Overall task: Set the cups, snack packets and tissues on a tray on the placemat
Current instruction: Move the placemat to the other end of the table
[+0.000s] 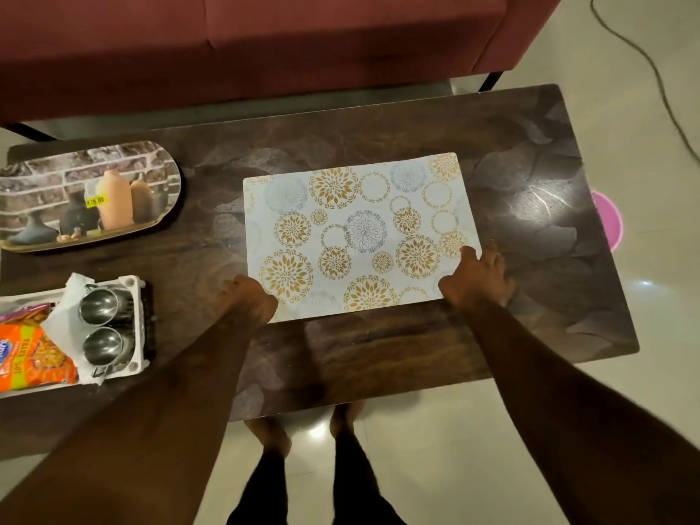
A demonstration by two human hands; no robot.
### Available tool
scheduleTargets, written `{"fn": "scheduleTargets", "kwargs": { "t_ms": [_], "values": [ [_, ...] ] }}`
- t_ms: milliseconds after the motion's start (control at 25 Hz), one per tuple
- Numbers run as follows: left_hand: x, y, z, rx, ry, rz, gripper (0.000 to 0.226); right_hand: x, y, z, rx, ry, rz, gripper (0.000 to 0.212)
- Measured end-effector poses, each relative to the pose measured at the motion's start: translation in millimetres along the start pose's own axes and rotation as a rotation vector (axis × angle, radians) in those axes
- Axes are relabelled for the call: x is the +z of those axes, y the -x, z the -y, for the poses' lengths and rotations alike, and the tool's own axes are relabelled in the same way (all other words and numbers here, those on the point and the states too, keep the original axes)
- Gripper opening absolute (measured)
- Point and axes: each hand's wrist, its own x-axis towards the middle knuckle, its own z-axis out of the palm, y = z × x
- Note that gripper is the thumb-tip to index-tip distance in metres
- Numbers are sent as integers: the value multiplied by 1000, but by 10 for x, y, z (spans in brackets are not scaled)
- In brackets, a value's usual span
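Observation:
A white placemat (360, 236) with gold and grey flower circles lies flat in the middle of the dark table (530, 206). My left hand (248, 299) grips its near left corner. My right hand (477, 276) holds its near right corner, thumb on top. An oval tray (49, 187) printed with vases and a brick wall rests at the far left, bare. Near left, a white basket (134, 286) holds two steel cups (100, 306), white tissues (66, 316) and orange snack packets (32, 350).
A maroon sofa (265, 43) stands just behind the table. A pink tub (608, 219) sits on the tiled floor past the table's right edge, and a cable (655, 73) trails across the floor at the far right. My feet are under the near edge.

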Motion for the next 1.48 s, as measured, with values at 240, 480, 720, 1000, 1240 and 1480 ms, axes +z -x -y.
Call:
{"fn": "scheduleTargets", "kwargs": {
  "t_ms": [240, 480, 720, 1000, 1240, 1480],
  "values": [
    [154, 16, -131, 419, -248, -110, 80, 150, -116, 262, -193, 20, 65, 81],
    [502, -63, -113, 471, -311, 27, 82, 468, -153, 316, -229, 23, 169, 91],
    [491, -64, -58, 477, -204, 112, 84, 487, -74, 268, -223, 20, 185, 94],
    [50, 72, 236, 431, -44, 101, 76, 310, 197, 528, -224, 112, 169, 94],
    [-441, 255, 950, 310, 64, 2, 68, 272, 811, 1484, -468, 87, 206, 85],
    [-741, 406, 1844, 199, 235, -54, 66, 336, 1394, 2449, -701, 112, 239, 79]
  ]
}}
